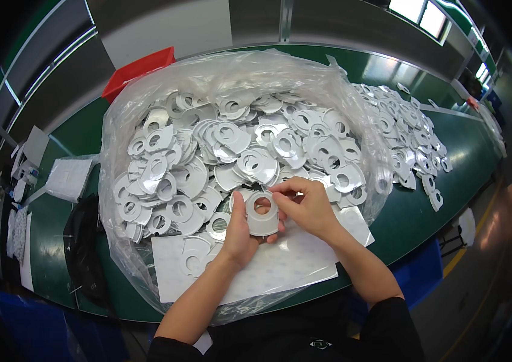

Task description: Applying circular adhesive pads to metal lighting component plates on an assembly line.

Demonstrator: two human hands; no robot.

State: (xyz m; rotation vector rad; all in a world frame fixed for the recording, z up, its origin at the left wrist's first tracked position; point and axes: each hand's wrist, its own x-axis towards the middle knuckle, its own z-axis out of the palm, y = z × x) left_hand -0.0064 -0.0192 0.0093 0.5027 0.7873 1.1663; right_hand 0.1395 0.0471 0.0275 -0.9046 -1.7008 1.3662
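Observation:
A flat silver-grey plate with a round hole (263,224) rests in my left hand (241,235), the thumb along its left edge and fingers beneath. My right hand (307,205) pinches at the plate's upper right edge; whether its fingertips hold the plate itself or something small there is too fine to tell. Just beyond my hands, a large heap of similar holed plates (229,136) fills a clear plastic bag (114,133) spread open. Under my wrists lies a white sheet (244,280), with a few loose plates (192,256) on its left part.
More plates (410,139) are strewn on the green table (461,145) at the right. Behind the bag's left side stands a red bin (138,72). A black bag (84,253) and a white plastic-wrapped pack (69,178) lie at left. Blue bins (416,271) stand below the table edge.

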